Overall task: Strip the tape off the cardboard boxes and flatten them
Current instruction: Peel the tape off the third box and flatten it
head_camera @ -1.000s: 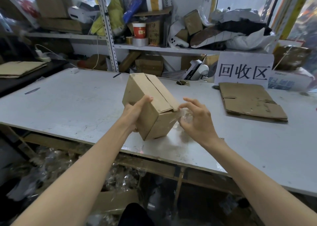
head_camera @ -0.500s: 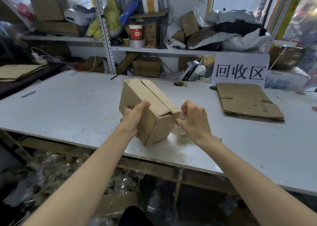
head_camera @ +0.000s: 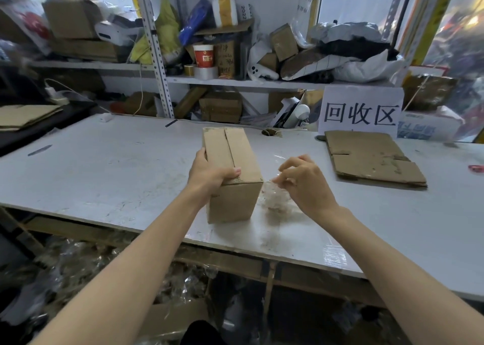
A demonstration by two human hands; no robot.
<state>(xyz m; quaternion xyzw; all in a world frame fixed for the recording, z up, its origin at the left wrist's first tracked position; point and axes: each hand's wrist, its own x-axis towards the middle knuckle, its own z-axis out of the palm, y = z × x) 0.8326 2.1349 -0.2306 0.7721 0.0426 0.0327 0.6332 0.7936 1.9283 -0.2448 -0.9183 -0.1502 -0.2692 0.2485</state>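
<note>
A small brown cardboard box stands on the white table, its top flaps closed with a seam down the middle. My left hand grips its near left corner, thumb lying across the top. Just right of the box, my right hand pinches a crumpled wad of clear tape that hangs from the fingers down to the table. The hand does not touch the box.
A flattened cardboard piece lies at the right, in front of a white paper sign. Cluttered shelves line the back. More flat cardboard sits at far left. Clear plastic scraps fill the space under the table.
The box was tilted on an edge and now stands flat on the table. My right hand has drawn away from its corner, with the clear tape wad in its fingers.
</note>
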